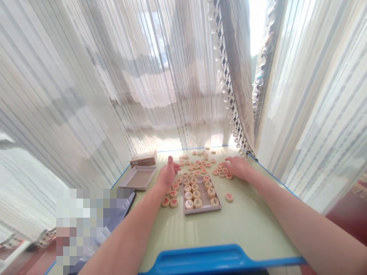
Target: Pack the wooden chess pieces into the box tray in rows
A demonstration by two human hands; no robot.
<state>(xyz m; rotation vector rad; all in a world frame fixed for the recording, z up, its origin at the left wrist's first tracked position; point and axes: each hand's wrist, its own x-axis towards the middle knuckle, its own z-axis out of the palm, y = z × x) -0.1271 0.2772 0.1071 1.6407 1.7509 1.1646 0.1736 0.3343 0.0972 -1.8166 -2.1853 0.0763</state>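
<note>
Several round wooden Chinese chess pieces (196, 167) with red or dark characters lie loose over the middle and back of the table. In front of them a shallow box (202, 209) holds two columns of pieces on its left and one on its right, with bare floor between. My left hand (168, 173) is above the pieces left of the box, thumb up and fingers stretched to the right, holding nothing I can see. At the right, my right hand (237, 167) spreads its fingers over a small cluster of pieces (222, 173). One red-marked piece (229, 197) lies alone right of the box.
An open, shallow box lid (139, 178) lies at the left, with stacked flat boxes (143, 157) behind it. A dark-edged device (130, 200), partly blurred out, is at the left edge. The table (229, 229) has a blue front rim; curtains hang close behind.
</note>
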